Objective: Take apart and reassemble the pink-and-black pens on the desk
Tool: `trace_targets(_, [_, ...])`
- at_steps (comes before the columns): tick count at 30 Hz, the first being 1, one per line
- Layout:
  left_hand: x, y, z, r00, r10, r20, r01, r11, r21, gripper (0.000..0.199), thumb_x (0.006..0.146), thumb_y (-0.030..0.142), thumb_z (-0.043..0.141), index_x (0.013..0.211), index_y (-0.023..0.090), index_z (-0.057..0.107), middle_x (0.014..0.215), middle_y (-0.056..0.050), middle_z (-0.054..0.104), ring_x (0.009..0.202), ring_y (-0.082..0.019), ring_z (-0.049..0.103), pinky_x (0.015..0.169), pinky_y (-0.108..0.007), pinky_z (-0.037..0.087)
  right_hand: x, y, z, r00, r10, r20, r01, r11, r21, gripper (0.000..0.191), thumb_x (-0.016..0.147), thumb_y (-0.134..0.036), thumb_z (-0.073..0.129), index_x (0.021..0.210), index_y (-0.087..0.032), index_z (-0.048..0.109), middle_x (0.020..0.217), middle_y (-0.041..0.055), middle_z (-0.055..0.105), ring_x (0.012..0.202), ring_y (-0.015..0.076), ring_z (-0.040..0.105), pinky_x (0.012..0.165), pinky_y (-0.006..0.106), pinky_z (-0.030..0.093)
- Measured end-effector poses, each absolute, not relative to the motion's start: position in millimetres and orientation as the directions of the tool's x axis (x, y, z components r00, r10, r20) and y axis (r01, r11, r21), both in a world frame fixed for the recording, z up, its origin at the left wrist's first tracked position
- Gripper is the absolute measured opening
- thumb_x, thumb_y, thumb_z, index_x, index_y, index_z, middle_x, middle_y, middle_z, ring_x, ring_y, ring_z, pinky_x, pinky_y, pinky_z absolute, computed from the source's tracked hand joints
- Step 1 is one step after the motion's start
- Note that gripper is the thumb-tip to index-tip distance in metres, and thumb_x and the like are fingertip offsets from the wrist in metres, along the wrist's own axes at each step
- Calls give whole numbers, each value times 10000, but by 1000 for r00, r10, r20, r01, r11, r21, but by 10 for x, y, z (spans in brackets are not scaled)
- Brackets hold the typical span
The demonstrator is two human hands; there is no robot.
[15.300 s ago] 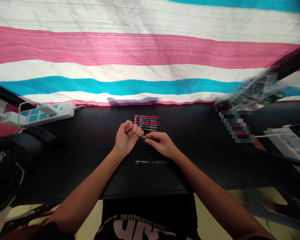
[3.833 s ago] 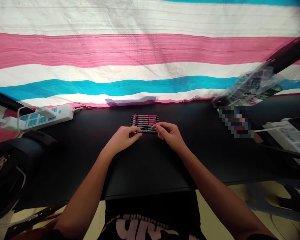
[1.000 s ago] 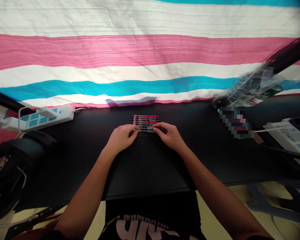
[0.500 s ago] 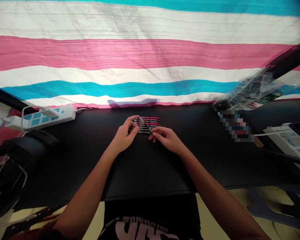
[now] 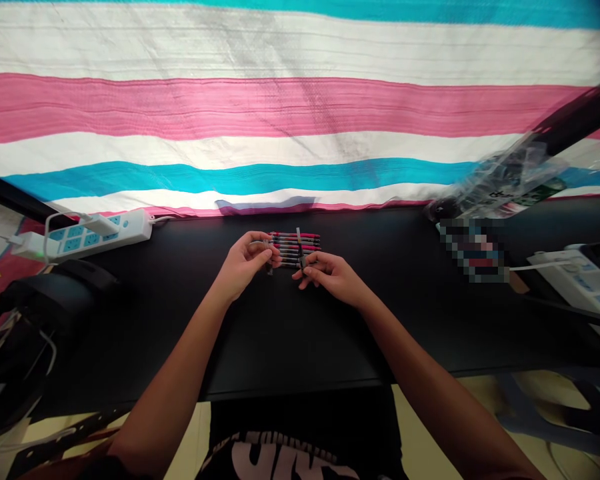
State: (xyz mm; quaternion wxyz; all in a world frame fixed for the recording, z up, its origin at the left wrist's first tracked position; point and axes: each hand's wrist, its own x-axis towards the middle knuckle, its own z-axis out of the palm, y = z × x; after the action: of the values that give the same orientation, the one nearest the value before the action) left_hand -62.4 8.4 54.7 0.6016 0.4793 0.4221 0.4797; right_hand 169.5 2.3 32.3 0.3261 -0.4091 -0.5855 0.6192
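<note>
Several slim pens [image 5: 311, 243], some with red ends and some dark or grey, lie side by side in a row on the black table [image 5: 290, 333]. Over the right part of this row, my right hand [image 5: 327, 272] pinches another pen [image 5: 299, 241], its light tip pointing away from me. My left hand [image 5: 245, 263] is at the row's left end with thumb and fingers closed together. A small dark piece shows below those fingertips; its kind is hidden by the hand.
White power strips stand at left [image 5: 130, 230] and right [image 5: 580, 267]. A clear plastic bag [image 5: 515, 177] and a blurred-out flat object [image 5: 475, 250] lie at the back right. Black equipment [image 5: 60, 293] sits at left. A striped sheet [image 5: 280, 110] hangs behind the table.
The pen in my right hand has swung from a leftward slant to pointing straight away from me. My left hand has come off its tip and drawn slightly back to the left.
</note>
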Motion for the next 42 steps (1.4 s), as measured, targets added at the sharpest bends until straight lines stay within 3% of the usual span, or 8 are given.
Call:
trace_targets(8, [-628,89,549,175,981,-77,-134,101,986,311,843,250,737,1085,146,571,892,-50,717,775,-186,736,773,-352,603,1699,23,323,-473,871,-133,65,-116,-991,328,894,-493,661,948,-193,541,972,117,784,691,192,747,563,265,455])
trace_targets(17, [-655,129,459,221,974,-57,-100,81,992,430,893,308,689,1278,127,631,1015,-118,742,848,-199,730,802,-369,610,1725,55,302,-455,887,-78,63,-55,-997,316,913,-495,628,951,-181,608,722,20,681,546,131,593,558,284,485])
trace_targets(25, [-644,123,479,223,972,-70,-93,93,991,423,883,291,695,1263,117,630,988,-116,742,834,-200,725,783,-368,608,1726,43,308,-466,881,-79,84,-45,-995,291,936,-466,604,968,-177,613,751,30,688,548,129,587,566,287,477])
trace_targets(30, [-646,121,483,218,975,-48,-63,63,996,358,894,273,666,1223,137,624,993,-95,732,837,-177,704,783,-338,585,1717,39,290,-361,933,-18,120,28,-992,291,869,-454,694,962,-194,604,752,14,659,604,144,591,606,304,503])
trace_targets(35, [-663,132,453,206,978,-6,31,0,1000,277,909,270,632,1156,148,603,980,-88,731,831,-169,685,755,-315,558,1727,41,302,-239,969,55,203,105,-974,263,845,-415,720,956,-199,620,758,2,617,646,142,562,618,296,469])
trace_targets(42, [-687,140,390,163,981,105,246,-144,958,241,897,228,610,1125,170,665,1031,-87,746,986,-214,696,844,-336,549,1730,42,309,-247,967,67,249,130,-960,230,844,-390,707,950,-199,637,773,2,601,658,141,529,622,290,425])
